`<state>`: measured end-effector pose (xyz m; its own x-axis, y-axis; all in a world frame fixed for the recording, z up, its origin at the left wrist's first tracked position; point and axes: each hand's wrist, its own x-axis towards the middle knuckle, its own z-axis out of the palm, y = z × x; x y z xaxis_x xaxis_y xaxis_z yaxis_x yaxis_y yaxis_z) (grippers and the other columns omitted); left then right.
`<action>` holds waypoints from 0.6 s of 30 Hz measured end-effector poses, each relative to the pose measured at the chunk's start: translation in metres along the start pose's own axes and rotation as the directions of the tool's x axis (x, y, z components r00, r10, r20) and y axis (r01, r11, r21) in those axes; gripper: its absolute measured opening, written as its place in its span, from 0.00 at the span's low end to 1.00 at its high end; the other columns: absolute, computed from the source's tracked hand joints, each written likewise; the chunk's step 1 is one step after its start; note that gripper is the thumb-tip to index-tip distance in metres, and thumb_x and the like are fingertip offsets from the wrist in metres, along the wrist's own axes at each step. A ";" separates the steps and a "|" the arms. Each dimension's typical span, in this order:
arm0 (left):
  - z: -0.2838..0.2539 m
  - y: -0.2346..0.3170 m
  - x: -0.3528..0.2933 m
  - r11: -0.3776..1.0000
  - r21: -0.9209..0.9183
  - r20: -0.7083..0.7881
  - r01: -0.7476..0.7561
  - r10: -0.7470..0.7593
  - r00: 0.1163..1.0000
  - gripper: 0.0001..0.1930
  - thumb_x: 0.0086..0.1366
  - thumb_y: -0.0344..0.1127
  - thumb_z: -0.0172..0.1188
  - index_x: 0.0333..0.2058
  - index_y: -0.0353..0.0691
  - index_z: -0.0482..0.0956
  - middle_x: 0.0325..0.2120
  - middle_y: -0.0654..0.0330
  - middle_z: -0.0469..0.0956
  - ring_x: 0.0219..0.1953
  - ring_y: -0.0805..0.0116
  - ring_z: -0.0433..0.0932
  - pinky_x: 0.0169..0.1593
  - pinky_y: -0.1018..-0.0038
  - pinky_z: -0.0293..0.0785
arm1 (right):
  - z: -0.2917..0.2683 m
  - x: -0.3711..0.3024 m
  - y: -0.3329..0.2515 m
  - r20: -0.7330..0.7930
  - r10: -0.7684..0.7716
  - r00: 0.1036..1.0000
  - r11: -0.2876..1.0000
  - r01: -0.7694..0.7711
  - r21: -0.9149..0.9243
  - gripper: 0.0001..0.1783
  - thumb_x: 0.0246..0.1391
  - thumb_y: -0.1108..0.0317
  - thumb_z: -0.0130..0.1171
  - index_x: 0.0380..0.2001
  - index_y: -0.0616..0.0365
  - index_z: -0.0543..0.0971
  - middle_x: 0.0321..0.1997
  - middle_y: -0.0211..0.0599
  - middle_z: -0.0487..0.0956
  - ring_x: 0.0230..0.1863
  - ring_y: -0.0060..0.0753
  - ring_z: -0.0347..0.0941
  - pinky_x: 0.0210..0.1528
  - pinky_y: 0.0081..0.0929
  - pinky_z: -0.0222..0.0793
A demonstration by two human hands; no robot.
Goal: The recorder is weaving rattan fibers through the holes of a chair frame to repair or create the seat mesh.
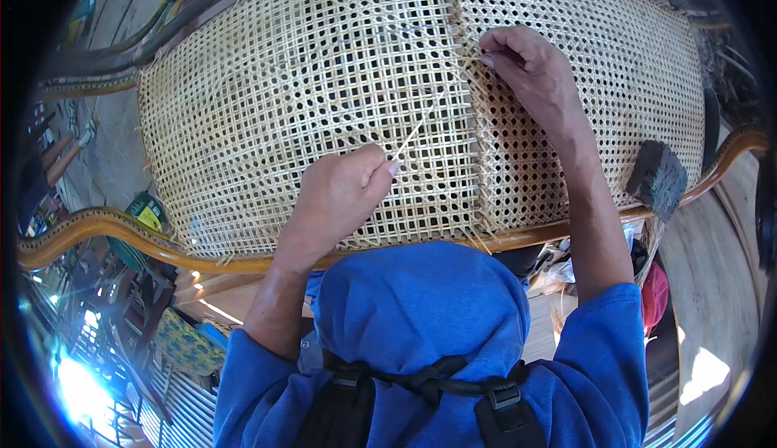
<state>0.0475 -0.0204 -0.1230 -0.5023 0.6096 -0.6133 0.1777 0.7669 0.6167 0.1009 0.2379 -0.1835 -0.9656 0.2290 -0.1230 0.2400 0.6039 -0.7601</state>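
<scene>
two woven cane sections (243, 124), one seam (480, 165) between, my left hand (344, 193) clamped on one pale strand (416, 131) slanting seamward, my right hand (534, 69) at the seam, can't tell if closed, one dark block (657, 179) further right

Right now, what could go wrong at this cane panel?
The strand, thin and pulled straight from the left hand, might snap or slip out of its pinch. Loose ends poking from the seam could prick the right hand, whose fingertips are right there. The dark block by the front rail might get knocked off, as the right forearm is close by.
</scene>
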 end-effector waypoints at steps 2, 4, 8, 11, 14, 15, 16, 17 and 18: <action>-0.002 0.001 0.000 0.999 -0.023 0.031 0.034 -0.033 0.999 0.17 0.62 0.38 0.56 0.19 0.33 0.67 0.10 0.55 0.62 0.12 0.70 0.61 0.19 0.69 0.60 | -0.005 0.004 -0.005 0.083 0.069 0.994 0.996 -0.073 0.042 0.07 0.52 0.70 0.58 0.35 0.59 0.78 0.33 0.39 0.78 0.34 0.37 0.75 0.39 0.30 0.72; -0.003 0.004 0.001 0.998 -0.039 0.054 0.048 -0.046 0.998 0.18 0.62 0.38 0.55 0.18 0.33 0.66 0.10 0.58 0.61 0.13 0.74 0.60 0.19 0.71 0.59 | -0.010 0.010 -0.006 0.121 0.094 0.988 0.995 -0.095 0.008 0.07 0.51 0.72 0.60 0.36 0.58 0.78 0.32 0.32 0.78 0.33 0.26 0.73 0.36 0.23 0.70; -0.003 0.001 0.003 0.998 -0.043 0.081 0.041 -0.037 0.996 0.18 0.62 0.37 0.56 0.18 0.33 0.65 0.10 0.58 0.61 0.13 0.74 0.59 0.19 0.71 0.59 | -0.010 0.021 -0.003 0.210 0.141 0.968 0.990 -0.135 -0.044 0.09 0.52 0.65 0.61 0.32 0.59 0.77 0.27 0.34 0.76 0.28 0.26 0.71 0.32 0.25 0.69; -0.007 0.000 0.003 0.998 -0.027 0.099 0.055 -0.052 0.994 0.17 0.62 0.37 0.56 0.18 0.32 0.65 0.11 0.58 0.61 0.14 0.75 0.59 0.20 0.71 0.60 | -0.009 0.039 -0.018 0.358 0.259 0.897 0.961 -0.203 -0.187 0.12 0.50 0.63 0.63 0.27 0.61 0.75 0.22 0.37 0.74 0.23 0.29 0.69 0.29 0.29 0.66; -0.009 0.001 0.003 0.998 -0.025 0.134 0.057 -0.053 0.990 0.17 0.62 0.37 0.56 0.19 0.32 0.66 0.11 0.57 0.61 0.14 0.75 0.58 0.20 0.71 0.61 | -0.010 0.050 -0.024 0.382 0.277 0.882 0.934 -0.154 -0.322 0.14 0.48 0.61 0.64 0.26 0.62 0.75 0.21 0.40 0.74 0.22 0.34 0.69 0.29 0.32 0.66; -0.010 0.001 0.001 0.998 -0.039 0.135 0.052 -0.047 0.990 0.17 0.62 0.37 0.56 0.19 0.32 0.66 0.11 0.57 0.61 0.15 0.75 0.58 0.20 0.72 0.61 | 0.001 0.050 -0.016 0.309 0.190 0.932 0.922 -0.061 -0.382 0.15 0.47 0.60 0.65 0.26 0.62 0.76 0.21 0.43 0.74 0.21 0.38 0.68 0.29 0.36 0.65; -0.011 0.001 0.002 0.998 -0.056 0.129 0.039 -0.031 0.991 0.17 0.62 0.37 0.56 0.19 0.32 0.66 0.11 0.58 0.61 0.15 0.75 0.58 0.20 0.72 0.60 | -0.001 0.054 -0.015 0.291 0.193 0.937 0.920 -0.070 -0.387 0.15 0.47 0.60 0.65 0.26 0.62 0.76 0.21 0.43 0.74 0.21 0.38 0.68 0.29 0.36 0.65; -0.011 0.000 0.002 0.997 -0.056 0.136 0.049 -0.041 0.990 0.17 0.62 0.37 0.56 0.19 0.32 0.66 0.11 0.60 0.60 0.16 0.76 0.57 0.21 0.73 0.60 | -0.005 0.056 -0.015 0.329 0.211 0.920 0.942 -0.102 -0.319 0.15 0.47 0.60 0.65 0.27 0.61 0.76 0.20 0.41 0.75 0.20 0.36 0.68 0.28 0.35 0.65; -0.010 -0.001 0.002 0.998 -0.048 0.134 0.033 -0.026 0.991 0.17 0.62 0.37 0.56 0.19 0.32 0.66 0.11 0.60 0.60 0.16 0.76 0.57 0.21 0.73 0.60 | -0.008 0.056 -0.016 0.373 0.220 0.901 0.960 -0.132 -0.248 0.14 0.47 0.60 0.65 0.27 0.61 0.77 0.20 0.40 0.75 0.20 0.33 0.67 0.27 0.35 0.64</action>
<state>0.0379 -0.0219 -0.1199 -0.3885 0.6109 -0.6899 0.1204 0.7759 0.6193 0.0440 0.2469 -0.1729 -0.8548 0.0542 -0.5162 0.3821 0.7387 -0.5552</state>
